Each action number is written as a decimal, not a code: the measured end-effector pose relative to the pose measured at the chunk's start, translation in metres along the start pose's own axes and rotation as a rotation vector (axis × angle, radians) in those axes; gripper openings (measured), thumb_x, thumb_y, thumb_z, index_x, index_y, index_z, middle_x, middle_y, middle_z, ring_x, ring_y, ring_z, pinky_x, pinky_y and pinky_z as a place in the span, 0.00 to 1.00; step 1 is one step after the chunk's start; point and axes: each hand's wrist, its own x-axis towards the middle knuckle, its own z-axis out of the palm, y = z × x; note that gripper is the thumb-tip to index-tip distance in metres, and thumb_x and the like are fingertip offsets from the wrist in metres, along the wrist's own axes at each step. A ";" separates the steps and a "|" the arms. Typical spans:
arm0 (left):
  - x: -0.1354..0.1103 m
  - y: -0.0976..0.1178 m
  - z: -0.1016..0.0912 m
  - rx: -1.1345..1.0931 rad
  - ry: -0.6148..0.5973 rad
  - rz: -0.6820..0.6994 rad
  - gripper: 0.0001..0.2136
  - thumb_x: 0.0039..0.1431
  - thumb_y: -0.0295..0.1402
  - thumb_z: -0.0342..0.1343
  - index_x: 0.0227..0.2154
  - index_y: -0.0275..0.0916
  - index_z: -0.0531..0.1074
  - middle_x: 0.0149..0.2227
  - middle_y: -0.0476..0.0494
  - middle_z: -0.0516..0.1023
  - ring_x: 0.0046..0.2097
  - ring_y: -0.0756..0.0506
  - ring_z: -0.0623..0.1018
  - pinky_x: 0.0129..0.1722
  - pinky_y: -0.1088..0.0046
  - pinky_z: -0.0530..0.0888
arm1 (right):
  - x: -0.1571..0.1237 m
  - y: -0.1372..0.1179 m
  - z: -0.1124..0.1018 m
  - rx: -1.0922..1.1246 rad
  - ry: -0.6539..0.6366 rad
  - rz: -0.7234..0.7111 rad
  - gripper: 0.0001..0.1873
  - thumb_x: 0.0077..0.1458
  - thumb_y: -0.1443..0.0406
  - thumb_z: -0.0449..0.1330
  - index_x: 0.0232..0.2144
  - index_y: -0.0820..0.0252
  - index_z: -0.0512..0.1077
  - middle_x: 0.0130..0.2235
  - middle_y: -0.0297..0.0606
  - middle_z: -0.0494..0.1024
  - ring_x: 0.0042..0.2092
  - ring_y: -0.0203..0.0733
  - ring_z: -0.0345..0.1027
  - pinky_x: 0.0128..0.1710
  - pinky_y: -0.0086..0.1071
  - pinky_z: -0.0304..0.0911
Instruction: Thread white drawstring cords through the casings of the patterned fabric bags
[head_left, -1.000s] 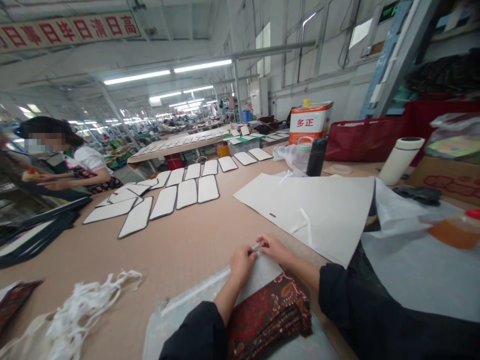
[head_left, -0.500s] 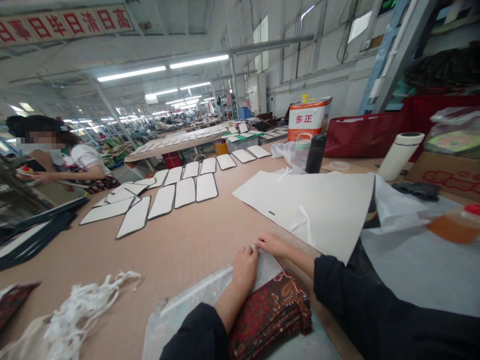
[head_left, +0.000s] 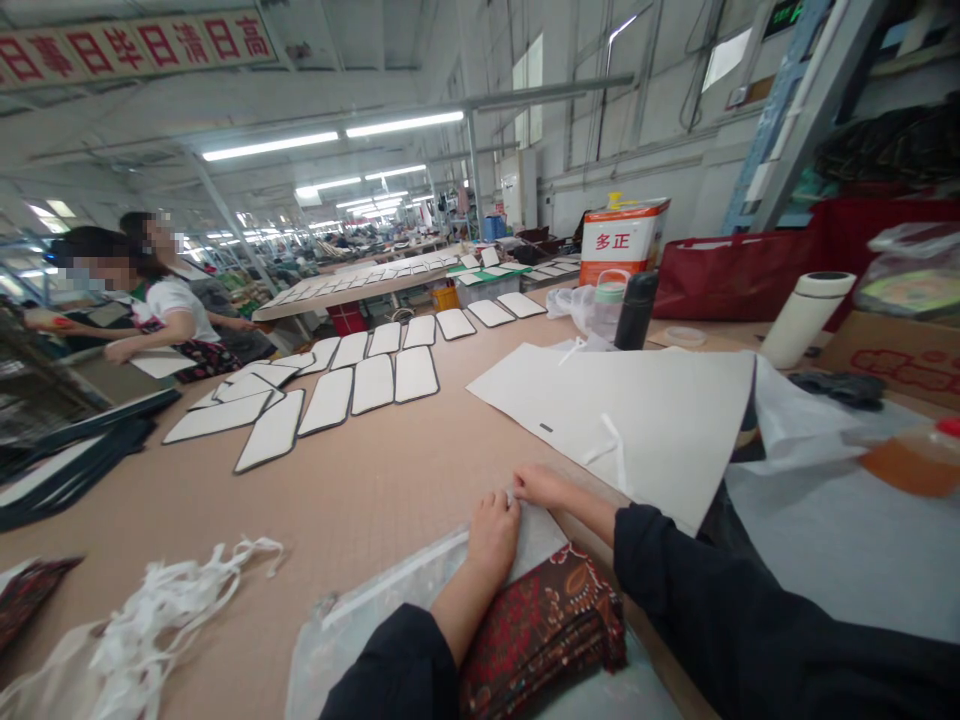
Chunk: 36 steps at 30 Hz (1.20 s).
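Observation:
A translucent plastic bag (head_left: 360, 628) lies at the table's near edge, with a folded stack of dark red and brown patterned fabric (head_left: 536, 625) on top of it. My left hand (head_left: 493, 540) is closed at the bag's far edge, fingers curled down on the plastic. Close beside it, my right hand (head_left: 540, 487) pinches at the same edge near the far corner. The fingertips almost touch, and what lies between them is partly hidden. The fabric sits under and beside my left forearm.
White dark-edged panels (head_left: 330, 400) lie in rows farther up the table. White straps (head_left: 154, 610) are heaped at left. A large pale sheet (head_left: 637, 410), a black bottle (head_left: 635, 310) and a white flask (head_left: 806, 320) are at right. Two people (head_left: 169, 310) stand at far left.
My hands stay at the bag's edge, with the right forearm shifted slightly. At far left a second person has come into view behind the first, who now holds a pale panel.

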 end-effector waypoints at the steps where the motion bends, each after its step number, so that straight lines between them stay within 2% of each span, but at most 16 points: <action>1: 0.000 0.000 0.000 -0.001 0.001 -0.002 0.12 0.61 0.27 0.43 0.46 0.37 0.64 0.40 0.40 0.67 0.43 0.43 0.67 0.40 0.66 0.66 | 0.001 0.000 -0.001 0.000 0.007 0.009 0.05 0.43 0.71 0.57 0.27 0.63 0.71 0.29 0.38 0.74 0.31 0.37 0.63 0.30 0.27 0.52; 5: -0.001 0.001 0.001 -0.013 0.014 -0.012 0.10 0.61 0.28 0.43 0.43 0.38 0.66 0.40 0.41 0.67 0.43 0.43 0.67 0.41 0.66 0.65 | 0.000 -0.004 0.001 0.009 0.076 0.051 0.09 0.48 0.73 0.51 0.31 0.65 0.70 0.32 0.40 0.74 0.33 0.36 0.64 0.31 0.27 0.54; 9: -0.001 -0.002 0.002 -0.085 0.035 -0.043 0.12 0.61 0.27 0.42 0.44 0.39 0.66 0.40 0.42 0.68 0.43 0.44 0.67 0.41 0.67 0.65 | -0.014 -0.008 0.010 0.051 0.121 -0.117 0.11 0.51 0.71 0.49 0.32 0.64 0.72 0.35 0.40 0.75 0.38 0.39 0.65 0.38 0.29 0.56; 11: -0.001 -0.007 0.002 -0.184 0.024 -0.103 0.11 0.60 0.28 0.43 0.43 0.39 0.68 0.39 0.43 0.69 0.43 0.45 0.68 0.41 0.69 0.65 | -0.021 -0.009 0.011 0.055 0.099 -0.181 0.12 0.52 0.72 0.49 0.32 0.64 0.73 0.36 0.41 0.75 0.39 0.40 0.65 0.39 0.29 0.57; 14: -0.004 -0.020 0.000 -0.374 -0.019 -0.250 0.09 0.58 0.29 0.46 0.38 0.38 0.70 0.37 0.45 0.70 0.42 0.47 0.69 0.41 0.73 0.65 | -0.028 -0.010 0.008 0.053 0.049 -0.184 0.14 0.52 0.72 0.48 0.34 0.63 0.73 0.38 0.41 0.75 0.40 0.40 0.66 0.41 0.29 0.57; 16: -0.008 -0.027 -0.001 -0.440 -0.042 -0.300 0.08 0.57 0.28 0.47 0.36 0.37 0.71 0.37 0.45 0.70 0.42 0.48 0.69 0.41 0.75 0.65 | -0.032 -0.013 0.005 0.012 0.028 -0.203 0.15 0.52 0.72 0.48 0.36 0.62 0.73 0.39 0.40 0.75 0.41 0.40 0.66 0.42 0.30 0.57; 18: -0.013 -0.030 -0.002 -0.407 -0.049 -0.266 0.08 0.58 0.28 0.47 0.35 0.37 0.71 0.37 0.45 0.70 0.41 0.48 0.69 0.41 0.75 0.65 | -0.037 -0.018 0.004 -0.057 0.034 -0.262 0.16 0.53 0.73 0.47 0.38 0.61 0.73 0.40 0.41 0.75 0.42 0.41 0.65 0.42 0.31 0.57; 23: -0.025 -0.031 0.000 -0.135 -0.032 -0.008 0.09 0.60 0.28 0.44 0.37 0.38 0.70 0.38 0.43 0.69 0.42 0.45 0.67 0.42 0.70 0.65 | -0.052 -0.027 0.009 -0.208 0.036 -0.418 0.15 0.55 0.72 0.47 0.37 0.58 0.72 0.39 0.40 0.73 0.43 0.41 0.62 0.44 0.32 0.56; 26: -0.034 -0.039 0.000 -0.107 -0.032 0.050 0.10 0.61 0.28 0.42 0.39 0.38 0.69 0.38 0.43 0.68 0.42 0.45 0.67 0.41 0.70 0.66 | -0.057 -0.028 0.007 -0.262 0.008 -0.463 0.14 0.56 0.70 0.47 0.38 0.60 0.71 0.40 0.41 0.72 0.44 0.41 0.61 0.45 0.32 0.55; 31: -0.059 -0.068 -0.008 -0.202 -0.100 0.010 0.11 0.61 0.30 0.41 0.36 0.38 0.70 0.36 0.45 0.69 0.40 0.46 0.67 0.40 0.72 0.64 | -0.056 -0.027 0.004 -0.283 -0.026 -0.471 0.13 0.56 0.70 0.47 0.37 0.62 0.71 0.39 0.42 0.71 0.43 0.42 0.61 0.45 0.33 0.55; 36: -0.101 -0.106 -0.011 -0.376 -0.124 -0.109 0.10 0.58 0.29 0.45 0.34 0.39 0.71 0.37 0.46 0.69 0.41 0.47 0.67 0.41 0.75 0.63 | -0.057 -0.024 0.003 -0.266 -0.040 -0.493 0.13 0.56 0.70 0.47 0.36 0.62 0.71 0.38 0.42 0.72 0.42 0.42 0.62 0.44 0.32 0.56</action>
